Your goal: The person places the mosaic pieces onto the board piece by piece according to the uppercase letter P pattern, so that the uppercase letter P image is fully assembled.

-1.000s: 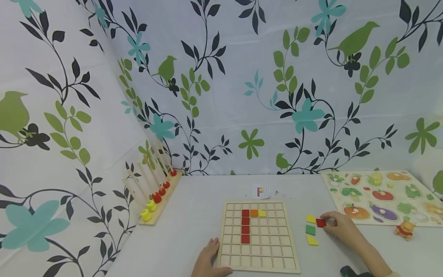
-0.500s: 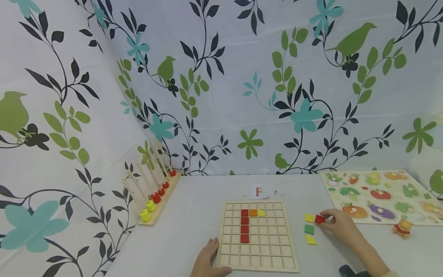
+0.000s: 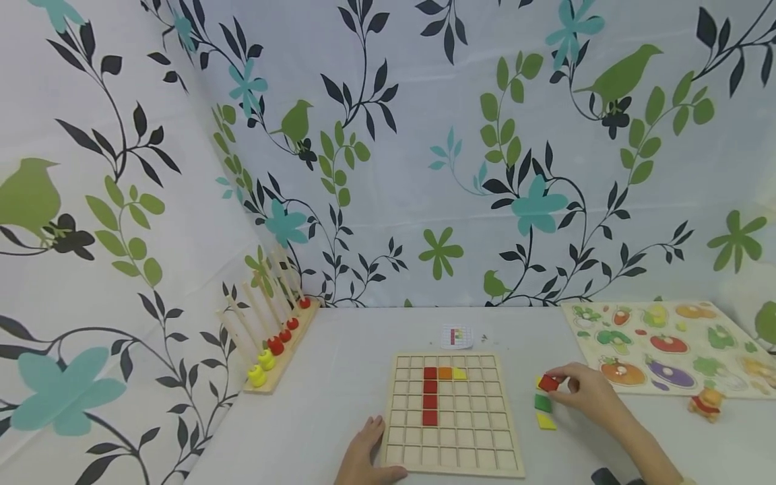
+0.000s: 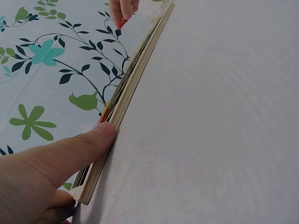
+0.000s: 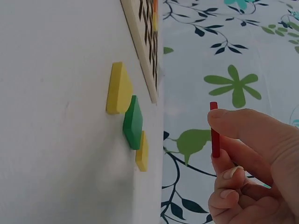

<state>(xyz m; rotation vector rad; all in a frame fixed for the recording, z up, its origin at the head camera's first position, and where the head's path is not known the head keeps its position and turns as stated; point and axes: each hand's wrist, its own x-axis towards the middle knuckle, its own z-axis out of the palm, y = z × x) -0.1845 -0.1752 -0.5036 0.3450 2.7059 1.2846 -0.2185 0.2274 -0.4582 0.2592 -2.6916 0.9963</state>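
Note:
My right hand (image 3: pixel 585 394) pinches a red square tile (image 3: pixel 548 382) between thumb and fingers, raised off the table in the right wrist view. Beneath and beside it lie a yellow tile (image 3: pixel 537 382), mostly covered in the head view, a green tile (image 3: pixel 542 403) and a yellow slanted tile (image 3: pixel 545 421). My left hand (image 3: pixel 364 458) rests at the near left corner of a wooden grid board (image 3: pixel 451 460), its straight thumb (image 4: pixel 88 147) against the front edge. On the board sit a column of red tiles (image 3: pixel 430 401), an orange tile (image 3: pixel 445 373) and a yellow tile (image 3: pixel 459 373).
A small pattern card (image 3: pixel 457 336) lies behind the board. A wooden peg stand (image 3: pixel 281 357) with red and yellow beads is at left. At right are a vegetable puzzle board (image 3: pixel 649 337) and a small bear figure (image 3: pixel 706 404). Patterned cloth hangs behind the table.
My right hand has lifted the red tile and moved it slightly left, over the yellow tile. My left hand stays at the board's corner.

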